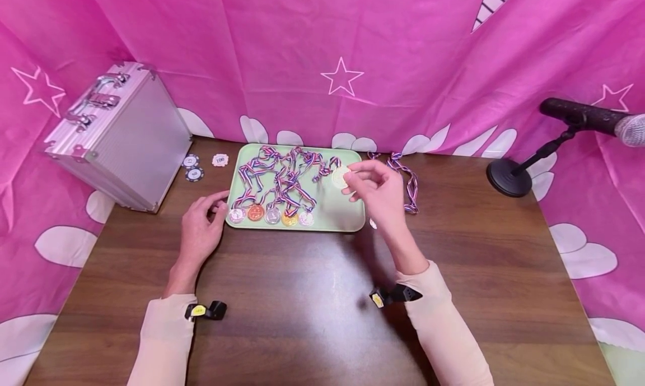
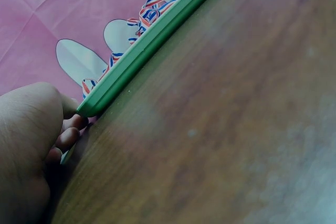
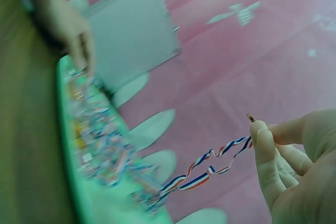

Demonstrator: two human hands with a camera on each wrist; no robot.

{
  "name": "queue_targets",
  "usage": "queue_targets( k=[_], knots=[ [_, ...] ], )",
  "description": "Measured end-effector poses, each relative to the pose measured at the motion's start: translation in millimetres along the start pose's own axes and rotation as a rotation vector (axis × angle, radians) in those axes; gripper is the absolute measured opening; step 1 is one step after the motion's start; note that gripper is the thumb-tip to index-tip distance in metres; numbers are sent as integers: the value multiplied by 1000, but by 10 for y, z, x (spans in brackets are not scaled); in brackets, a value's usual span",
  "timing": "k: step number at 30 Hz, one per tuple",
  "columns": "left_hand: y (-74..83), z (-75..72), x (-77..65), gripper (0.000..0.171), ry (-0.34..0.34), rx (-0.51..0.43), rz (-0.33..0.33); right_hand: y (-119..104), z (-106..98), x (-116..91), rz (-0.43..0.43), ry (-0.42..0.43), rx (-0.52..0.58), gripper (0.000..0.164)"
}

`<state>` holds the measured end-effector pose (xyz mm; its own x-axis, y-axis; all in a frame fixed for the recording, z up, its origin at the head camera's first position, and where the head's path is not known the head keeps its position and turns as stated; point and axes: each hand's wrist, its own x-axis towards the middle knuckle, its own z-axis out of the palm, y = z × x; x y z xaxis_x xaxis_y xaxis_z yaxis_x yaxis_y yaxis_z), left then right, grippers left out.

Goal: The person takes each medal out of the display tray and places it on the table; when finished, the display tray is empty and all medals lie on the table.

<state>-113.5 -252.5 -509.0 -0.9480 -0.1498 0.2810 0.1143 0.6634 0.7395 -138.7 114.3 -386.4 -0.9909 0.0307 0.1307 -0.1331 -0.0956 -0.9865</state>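
Observation:
My right hand (image 1: 379,193) pinches a pale gold medal (image 1: 339,177) between thumb and fingers, above the right part of a light green tray (image 1: 335,221). In the right wrist view its striped ribbon (image 3: 197,177) trails down to the tray, and the medal shows edge-on at the fingertips. My left hand (image 1: 201,223) holds the tray's near left corner, thumb at the rim and the other fingers partly hidden behind it. Along the tray's near side lie several medals in a row: a bronze medal (image 1: 256,212), a gold medal (image 1: 289,218) and silver ones, their red-white-blue ribbons (image 1: 287,178) tangled behind them.
Right of the tray lies another striped ribbon (image 1: 413,193), with a medal (image 1: 373,223) partly hidden by my right arm. A silver case (image 1: 136,134) and several poker chips (image 1: 194,174) stand at the left. A microphone on a stand (image 1: 546,150) is at the right, before a pink curtain (image 1: 292,55).

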Motion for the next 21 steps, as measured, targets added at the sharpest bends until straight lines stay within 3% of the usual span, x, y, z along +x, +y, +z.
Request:
queue_targets(
  k=[8, 12, 18, 21],
  knots=[
    [4, -2, -5, 32, -7, -1, -6, -582, -149, -35, -181, 51, 109, 13],
    [1, 1, -8, 32, -4, -1, -2, -737, -316, 65, -261, 124, 144, 16],
    [12, -2, -15, 31, -2, 0, -5, -643, -633, 289, -346, 301, 180, 13],
    [25, 0, -12, 31, -7, 5, -4, -444, -790, 305, -314, 374, 147, 11]
  ],
)
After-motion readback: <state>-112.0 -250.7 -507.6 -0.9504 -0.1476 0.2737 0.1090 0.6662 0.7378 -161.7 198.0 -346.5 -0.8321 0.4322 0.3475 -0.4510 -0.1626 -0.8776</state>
